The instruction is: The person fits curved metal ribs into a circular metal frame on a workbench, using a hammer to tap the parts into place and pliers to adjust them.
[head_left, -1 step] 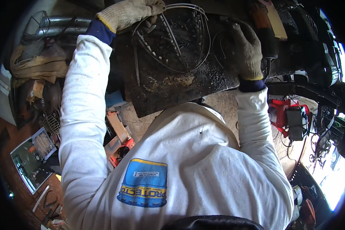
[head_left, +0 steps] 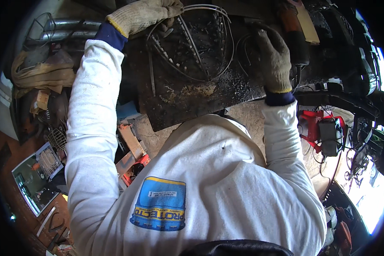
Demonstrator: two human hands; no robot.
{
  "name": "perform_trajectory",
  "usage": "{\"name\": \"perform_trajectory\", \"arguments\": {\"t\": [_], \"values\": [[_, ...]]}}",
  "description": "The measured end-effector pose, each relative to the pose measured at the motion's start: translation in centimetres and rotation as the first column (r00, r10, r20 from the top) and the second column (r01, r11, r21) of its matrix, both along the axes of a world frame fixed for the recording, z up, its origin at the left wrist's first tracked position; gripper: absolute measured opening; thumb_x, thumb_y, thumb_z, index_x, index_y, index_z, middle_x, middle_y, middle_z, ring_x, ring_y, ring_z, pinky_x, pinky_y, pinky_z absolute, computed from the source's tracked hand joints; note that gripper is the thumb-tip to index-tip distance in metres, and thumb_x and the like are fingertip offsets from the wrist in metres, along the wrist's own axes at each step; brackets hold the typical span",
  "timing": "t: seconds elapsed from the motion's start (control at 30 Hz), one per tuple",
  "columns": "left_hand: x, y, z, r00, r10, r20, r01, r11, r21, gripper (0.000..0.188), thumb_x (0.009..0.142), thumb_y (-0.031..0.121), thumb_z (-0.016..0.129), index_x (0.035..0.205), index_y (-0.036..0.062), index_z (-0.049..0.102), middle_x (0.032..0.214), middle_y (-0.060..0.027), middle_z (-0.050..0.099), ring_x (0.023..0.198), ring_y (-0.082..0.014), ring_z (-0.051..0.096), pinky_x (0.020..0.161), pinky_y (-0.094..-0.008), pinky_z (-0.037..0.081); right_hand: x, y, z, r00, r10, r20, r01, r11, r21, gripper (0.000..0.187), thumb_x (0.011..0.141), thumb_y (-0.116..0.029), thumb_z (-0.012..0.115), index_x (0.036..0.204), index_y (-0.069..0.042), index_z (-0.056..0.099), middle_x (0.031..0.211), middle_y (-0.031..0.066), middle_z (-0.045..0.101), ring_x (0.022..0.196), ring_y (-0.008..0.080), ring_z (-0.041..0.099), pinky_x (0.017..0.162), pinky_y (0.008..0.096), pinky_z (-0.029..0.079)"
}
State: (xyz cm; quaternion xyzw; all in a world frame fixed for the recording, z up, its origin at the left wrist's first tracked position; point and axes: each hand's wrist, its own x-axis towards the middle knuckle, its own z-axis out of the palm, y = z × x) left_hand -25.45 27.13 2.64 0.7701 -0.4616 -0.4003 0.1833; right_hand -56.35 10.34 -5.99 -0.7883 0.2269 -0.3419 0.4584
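Evidently, the metal frame (head_left: 192, 41) is lying on the dark tabletop (head_left: 166, 113), toward the top of the view and between the two hands, its thin rods curving into a rounded hoop with straighter bars running across. Judging by those slender rods, it is probably going to feel light for its spread — stiff along the bars, springier around the hoop — and hardly fragile, though small pale lumps along some bars may be making the surface rough under a glove. The outer rim is looking like the best place for taking hold, with the lumpy bars left alone. The left hand (head_left: 147, 17), in a pale knit glove, is gripping that rim at its upper left, fingers curling narrowly around the rod. Across the frame, the right hand (head_left: 275, 57) is reaching over the tabletop with its fingertips running into shadow — how far open it is, or whether it is holding anything, I cannot tell. Thin dark wire (head_left: 240, 55) is curving just beside it, an orange-and-black tool (head_left: 291, 23) is lying close on its other side, and dark grit (head_left: 241, 87) is scattering the near tabletop.
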Motion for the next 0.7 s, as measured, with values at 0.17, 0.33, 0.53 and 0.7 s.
{"name": "perform_trajectory", "arguments": {"t": [0.17,0.33,0.53,0.7], "values": [[1.9,1.1,-2.5,0.992,-0.057,-0.115,0.037,0.985,-0.171,0.042,0.106,0.035,0.062,0.135,0.0048,0.060,0.093,0.0021,0.063,0.084,-0.0094,0.062,0.078,-0.0277,0.055,-1.2,2.8,-0.4,0.998,0.054,0.022,-0.058,0.871,0.488,0.034,0.100,-0.022,0.068,0.126,0.001,0.068,0.113,0.0076,0.072,0.099,0.0126,0.066,0.089,0.0283,0.053],[1.4,0.9,-2.0,0.980,0.022,-0.198,-0.048,0.991,-0.125,0.043,0.105,0.037,0.063,0.134,0.0050,0.061,0.095,0.0015,0.065,0.087,-0.0093,0.063,0.081,-0.0276,0.055,-1.0,3.2,0.4,0.977,0.123,-0.174,-0.054,0.932,0.360,0.033,0.101,-0.017,0.065,0.128,0.002,0.066,0.124,0.0081,0.070,0.103,0.0130,0.065,0.092,0.0283,0.052],[1.9,3.3,-3.9,0.979,-0.166,0.122,0.205,0.824,-0.528,0.046,0.108,0.036,0.059,0.139,0.0026,0.059,0.120,-0.0056,0.072,0.104,-0.0144,0.068,0.093,-0.0275,0.055,3.5,-0.6,-0.4,0.985,0.050,-0.164,-0.075,0.985,-0.154,0.034,0.098,-0.031,0.064,0.123,-0.009,0.072,0.115,0.0172,0.072,0.108,0.0368,0.068,0.097,0.0433,0.053],[-2.1,7.9,-4.9,0.924,0.318,0.211,-0.121,0.769,-0.628,0.036,0.105,0.032,0.065,0.130,0.0062,0.066,0.119,-0.0065,0.072,0.107,-0.0150,0.066,0.092,-0.0290,0.054,6.6,-1.6,1.5,0.887,0.052,-0.460,-0.132,0.981,-0.143,0.040,0.097,-0.036,0.063,0.129,-0.013,0.071,0.127,0.0141,0.072,0.118,0.0317,0.068,0.100,0.0383,0.052]]}}
